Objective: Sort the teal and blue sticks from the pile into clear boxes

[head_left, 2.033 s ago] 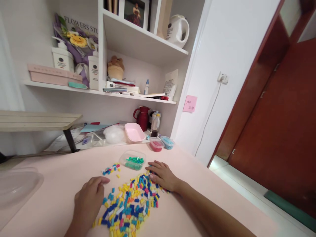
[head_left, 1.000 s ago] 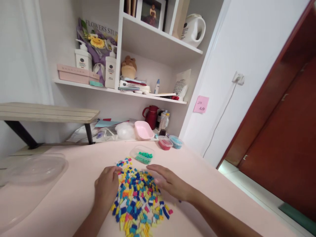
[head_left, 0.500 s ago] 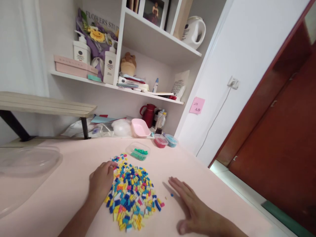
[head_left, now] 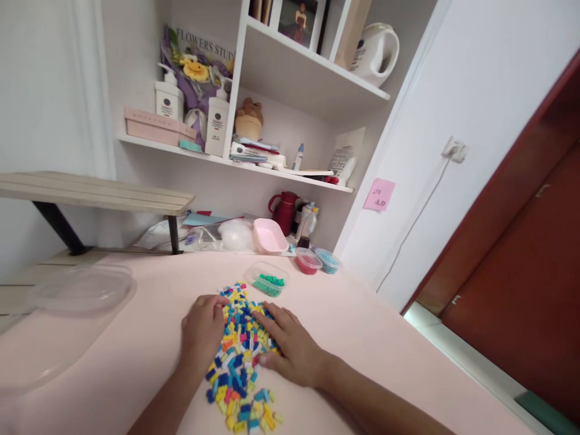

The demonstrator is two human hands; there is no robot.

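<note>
Okay, loose pile of small mixed-colour pieces (head_left: 236, 379) lies on the pink tabletop (head_left: 154, 344), between and in front of the hands: blue, yellow, white, pink, orange, teal. Looks like a long heap, denser mid-way, looser at the near end.

Left hand (head_left: 202, 332) sits along the pile's left edge, fingers bent inward, tips at the pieces; cannot tell if anything is pinched. Right hand (head_left: 296, 350) lies at the right side, fingers spread, fingertips and thumb on pieces, grip released, nothing clasped.

Progress, judging by layout: green pieces (head_left: 272, 281) are in a clear tub (head_left: 252, 273) just beyond the far end of the pile. Reddish pieces fill a second tub (head_left: 308, 251), light blue ones a third (head_left: 338, 264), side by side farther back. So some colours look contained already; the big heap is loose and mixed, plenty left out of any tub. Cannot tell if green bits remain under the fingers.

Farther out: pink basin (head_left: 270, 235) behind the tubs, dark red jug (head_left: 284, 214) beyond it, big clear plastic piece (head_left: 81, 290) off at left, near the wooden stand (head_left: 99, 190).
</note>
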